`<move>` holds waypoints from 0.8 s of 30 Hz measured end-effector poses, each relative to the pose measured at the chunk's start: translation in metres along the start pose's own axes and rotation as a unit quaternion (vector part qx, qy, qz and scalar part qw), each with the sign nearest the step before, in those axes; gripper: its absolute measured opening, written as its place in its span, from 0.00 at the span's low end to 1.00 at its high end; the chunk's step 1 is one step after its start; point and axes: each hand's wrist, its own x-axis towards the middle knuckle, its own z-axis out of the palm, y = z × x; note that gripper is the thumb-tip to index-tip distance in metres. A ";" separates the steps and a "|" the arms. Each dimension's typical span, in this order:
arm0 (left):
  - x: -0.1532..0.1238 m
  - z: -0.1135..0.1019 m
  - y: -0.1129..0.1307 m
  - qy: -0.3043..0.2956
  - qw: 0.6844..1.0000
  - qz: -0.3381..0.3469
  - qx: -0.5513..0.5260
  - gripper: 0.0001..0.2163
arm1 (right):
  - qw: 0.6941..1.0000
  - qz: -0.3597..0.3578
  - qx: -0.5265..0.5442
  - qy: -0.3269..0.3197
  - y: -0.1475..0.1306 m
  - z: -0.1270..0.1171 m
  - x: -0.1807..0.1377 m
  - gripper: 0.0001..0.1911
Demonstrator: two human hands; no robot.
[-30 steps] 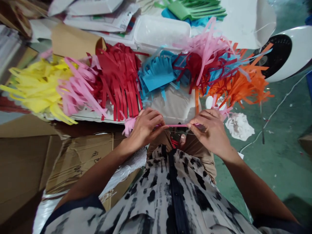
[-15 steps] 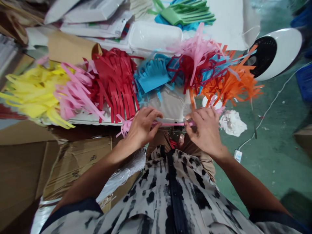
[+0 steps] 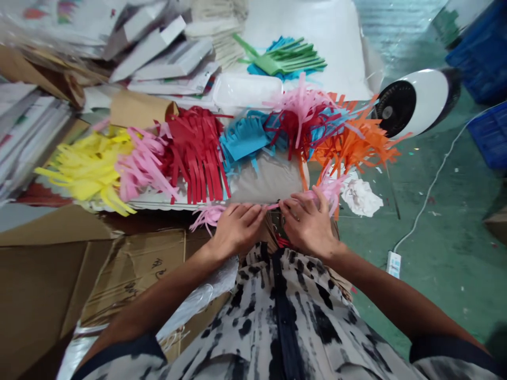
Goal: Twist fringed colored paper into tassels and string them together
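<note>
My left hand (image 3: 236, 228) and my right hand (image 3: 307, 221) sit close together over my lap, both pinching one pink fringed paper strip (image 3: 272, 206). Its cut fringe (image 3: 208, 215) sticks out past the left hand, and more pink fringe (image 3: 330, 186) fans out beyond the right hand. Just beyond the hands lie piles of fringed paper: yellow (image 3: 85, 169), pink (image 3: 140, 166), red (image 3: 196, 150), blue (image 3: 245, 140) and orange (image 3: 354, 145).
Flattened cardboard boxes (image 3: 79, 274) lie to my left. A white fan (image 3: 414, 103) and its cable (image 3: 431, 184) are on the green floor at right, near crumpled white paper (image 3: 360, 196). Green fringed paper (image 3: 287, 58), a clear plastic tray (image 3: 245, 89) and stacked papers lie farther back.
My hands have drawn together along the pink strip, so the stretch between them is much shorter. The view has tilted, showing more of the far clutter.
</note>
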 end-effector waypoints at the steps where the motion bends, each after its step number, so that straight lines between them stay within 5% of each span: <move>1: 0.000 0.000 0.003 0.017 1.000 0.002 0.006 0.13 | 1.000 0.000 0.004 0.007 -0.003 0.001 0.000 0.11; 6: 0.005 0.001 0.023 0.045 0.997 -0.060 -0.031 0.09 | 0.999 -0.008 0.004 0.036 -0.014 0.006 0.004 0.09; 9: 0.012 -0.009 0.034 0.034 0.976 -0.174 -0.127 0.10 | 0.996 -0.007 0.013 0.085 -0.010 0.000 0.012 0.08; 11: 0.018 -0.023 0.041 0.027 0.916 -0.299 -0.267 0.12 | 0.991 -0.012 0.012 0.132 -0.005 -0.009 0.018 0.07; 13: 0.024 -0.038 0.045 0.019 0.811 -0.405 -0.422 0.16 | 0.984 -0.025 0.013 0.175 -0.002 -0.020 0.023 0.06; 15: 0.031 -0.051 0.048 -0.001 0.709 -0.457 -0.537 0.18 | 0.977 -0.042 0.016 0.208 -0.001 -0.033 0.027 0.05; 18: 0.039 -0.064 0.052 -0.024 0.600 -0.475 -0.643 0.16 | 0.970 -0.052 0.021 0.236 -0.003 -0.049 0.026 0.05; 21: 0.044 -0.071 0.058 -0.021 0.542 -0.482 -0.689 0.16 | 0.967 -0.048 0.028 0.250 -0.005 -0.058 0.022 0.07; 24: 0.043 -0.072 0.064 -0.017 0.535 -0.484 -0.692 0.16 | 0.964 -0.034 0.031 0.262 -0.003 -0.061 0.018 0.07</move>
